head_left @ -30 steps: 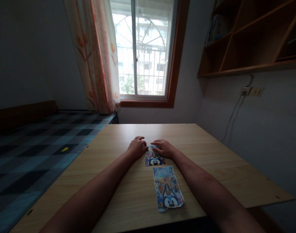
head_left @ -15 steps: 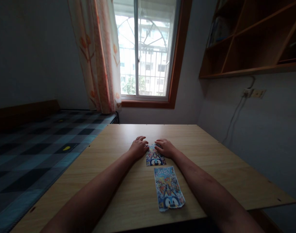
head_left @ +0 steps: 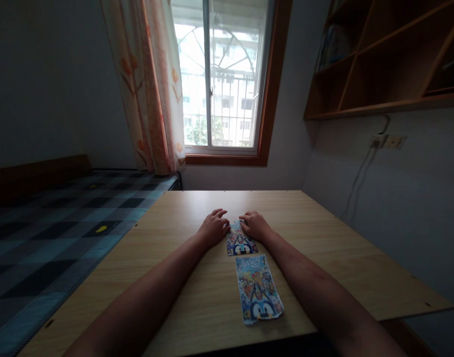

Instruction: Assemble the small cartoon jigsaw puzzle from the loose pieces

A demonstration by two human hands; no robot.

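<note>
Flat on the wooden table [head_left: 190, 277] lies a small colourful picture [head_left: 242, 243] with a blue cartoon dog face along its lower edge; I cannot tell if it is one sheet or made of pieces. At its upper left edge, my left hand [head_left: 214, 228] has its fingers bent but apart, the lower ones touching or close to the edge. Over the upper right corner rests my right hand [head_left: 255, 225], fingers a little apart and partly covering the picture. Nearer to me is a larger paper sheet [head_left: 258, 290] with matching artwork, a "BLUEY" title and a ragged, curled bottom edge.
A bed with a checked cover [head_left: 82, 238] stands along the table's left side. Beyond the far edge are a curtain [head_left: 152, 99] and a window [head_left: 230, 84]. Wall shelves [head_left: 383, 74] hang at the right, above a socket [head_left: 394, 142] with a cable.
The small picture has shifted slightly right and towards me. My left hand has moved a little right with it, and my right hand's fingers have drawn in slightly. The paper sheet stays put.
</note>
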